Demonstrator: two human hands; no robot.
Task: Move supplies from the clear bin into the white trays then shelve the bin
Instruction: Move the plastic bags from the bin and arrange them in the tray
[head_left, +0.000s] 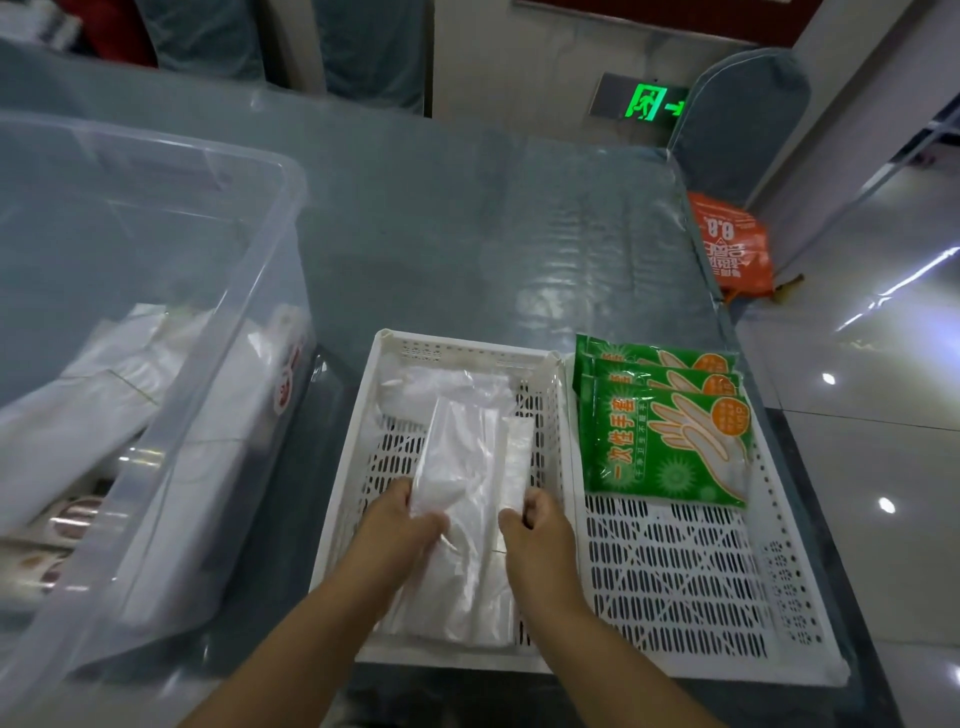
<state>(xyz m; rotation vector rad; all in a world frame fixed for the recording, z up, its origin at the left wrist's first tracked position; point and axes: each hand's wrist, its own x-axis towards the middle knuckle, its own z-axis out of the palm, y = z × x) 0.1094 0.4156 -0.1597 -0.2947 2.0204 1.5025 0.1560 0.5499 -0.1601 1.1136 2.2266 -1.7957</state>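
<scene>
My left hand (402, 525) and right hand (535, 535) both curl around a bundle of clear plastic bags (467, 493), pinching its sides inside the left white tray (343, 519). Green glove packets (670, 441) lie just right of my right fingers; the clear bin (208, 415) sits left of my left hand.

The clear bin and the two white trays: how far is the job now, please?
Done: three green glove packs lie in the right tray. In hand: the left hand and right hand hold clear plastic bags over the left tray. Left: the clear bin holds more white packs and rolls and is not shelved.
</scene>
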